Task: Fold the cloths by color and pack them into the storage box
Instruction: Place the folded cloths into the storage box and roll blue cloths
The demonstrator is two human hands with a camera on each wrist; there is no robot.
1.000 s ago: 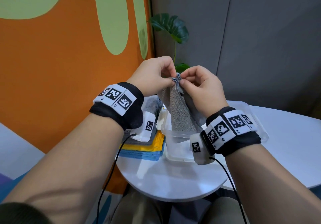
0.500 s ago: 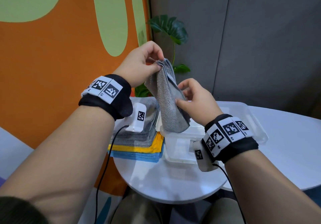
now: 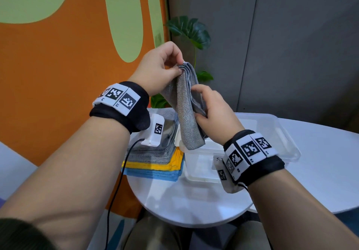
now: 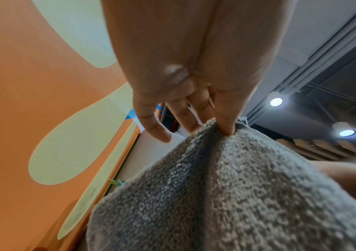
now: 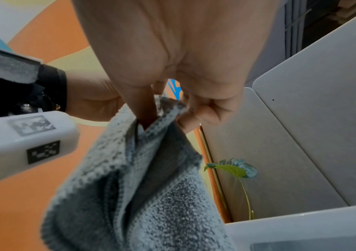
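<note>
At frame centre my left grip (image 3: pixel 161 67) and right grip (image 3: pixel 211 110) both pinch a folded, nubby grey terry cloth (image 3: pixel 186 112) above the clear rectangular plastic storage box (image 3: pixel 272 133).

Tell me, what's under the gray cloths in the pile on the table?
Under the stacked gray cloths lie yellow cloths, then blue cloths at the bottom, resting on the white table. Only their edges show; anything between the layers is covered.

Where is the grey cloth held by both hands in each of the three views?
Head: grey cloth at centre, hanging above the box.
Left wrist: fills the lower right.
Right wrist: lower centre.
Shared landmark: orange wall.
</note>
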